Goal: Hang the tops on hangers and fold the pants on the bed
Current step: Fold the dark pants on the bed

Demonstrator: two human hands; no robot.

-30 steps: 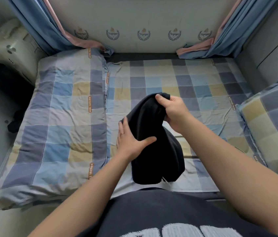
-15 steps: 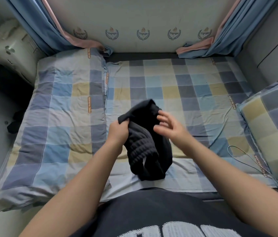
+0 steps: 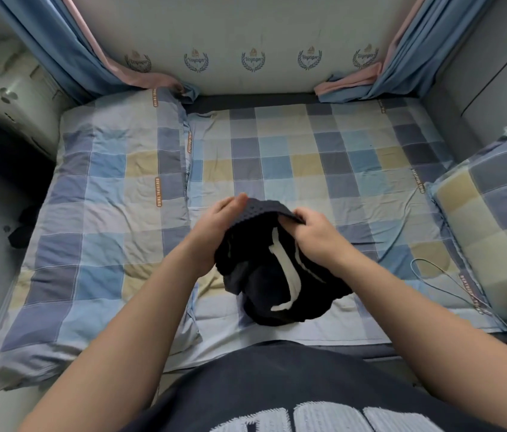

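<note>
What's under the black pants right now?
The checked bedsheet shows all around the black pants, held at the waistband by the left hand and right hand. The patch directly beneath is covered, so anything lying there cannot be seen.

Both hands hold black pants (image 3: 280, 275) bunched above the checked bed (image 3: 323, 163). The left hand (image 3: 214, 235) and right hand (image 3: 314, 232) pinch the ribbed waistband at the top. A white drawstring (image 3: 289, 272) hangs down the dark fabric. A checked pillow (image 3: 489, 219) lies at right.
</note>
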